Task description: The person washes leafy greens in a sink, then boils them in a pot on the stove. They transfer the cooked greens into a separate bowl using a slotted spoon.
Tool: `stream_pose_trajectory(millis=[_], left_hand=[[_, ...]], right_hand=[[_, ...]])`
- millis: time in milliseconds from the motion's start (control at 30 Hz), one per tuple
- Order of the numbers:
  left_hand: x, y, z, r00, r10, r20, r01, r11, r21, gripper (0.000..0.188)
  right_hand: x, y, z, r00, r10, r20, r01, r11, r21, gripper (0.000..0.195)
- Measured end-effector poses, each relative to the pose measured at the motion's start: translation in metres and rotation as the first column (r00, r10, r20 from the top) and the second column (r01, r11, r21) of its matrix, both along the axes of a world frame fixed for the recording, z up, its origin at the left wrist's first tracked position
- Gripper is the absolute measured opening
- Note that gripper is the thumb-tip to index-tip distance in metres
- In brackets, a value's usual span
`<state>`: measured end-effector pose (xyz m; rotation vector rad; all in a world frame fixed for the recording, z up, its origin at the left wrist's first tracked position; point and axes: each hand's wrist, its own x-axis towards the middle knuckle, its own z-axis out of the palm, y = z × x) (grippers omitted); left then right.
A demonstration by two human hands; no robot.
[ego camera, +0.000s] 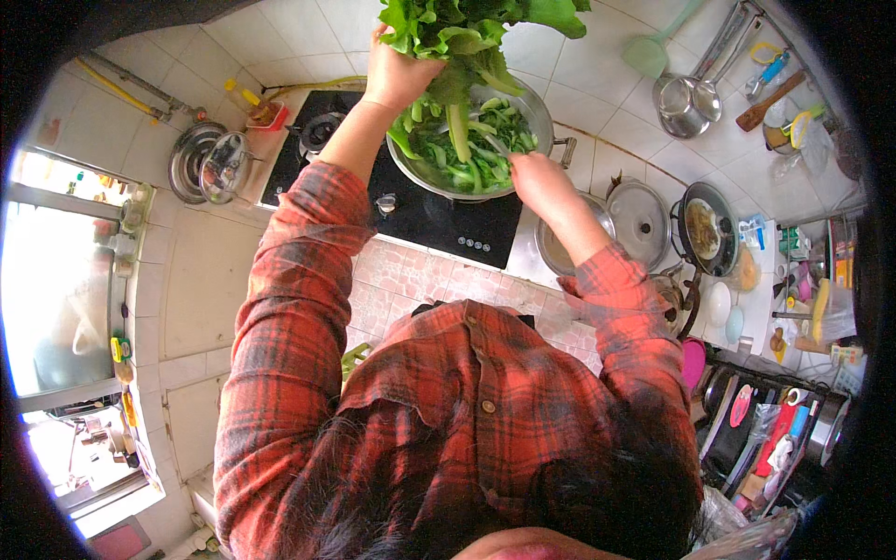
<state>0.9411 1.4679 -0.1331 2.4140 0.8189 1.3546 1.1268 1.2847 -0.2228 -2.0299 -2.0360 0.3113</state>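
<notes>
My left hand (402, 73) grips a bunch of leafy greens (455, 35) by its lower part, above a wide metal pan (413, 171). Pale green stalks hang from the bunch into the pan. Cut greens (483, 157) cover much of the pan's inside. At the pan's right rim, my right hand (544, 183) is closed around a narrow metal utensil (495, 143), perhaps a knife. Its tip lies among the stalks and its handle is hidden in my fingers. The pan sits on a black glass gas hob (427, 224).
Metal lids (638, 220) and a lidded pan of food (702, 227) stand right of the hob. Steel ladles (682, 105) and a green spatula (644, 56) hang on the tiled wall. More lids (224, 168) and a red container (269, 117) are at left. A knife rack (756, 434) stands lower right.
</notes>
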Motion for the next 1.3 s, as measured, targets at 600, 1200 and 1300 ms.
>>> stream_pose_trajectory(millis=[600, 1200, 1300], left_hand=[[-0.005, 0.015, -0.009, 0.998, -0.063, -0.025, 0.062, 0.997, -0.045, 0.039], [0.005, -0.010, 0.021, 0.930, -0.198, 0.309, 0.280, 0.926, -0.252, 0.036], [0.006, -0.009, 0.024, 0.946, -0.184, 0.267, 0.248, 0.941, -0.232, 0.036]], right_hand=[[0.046, 0.032, -0.006, 0.988, -0.130, 0.088, 0.140, 0.982, -0.129, 0.021], [0.063, 0.011, 0.024, 0.082, -0.829, -0.553, -0.044, 0.551, -0.833, 0.019], [0.044, -0.011, 0.056, 0.274, -0.775, -0.569, 0.065, 0.606, -0.793, 0.020]])
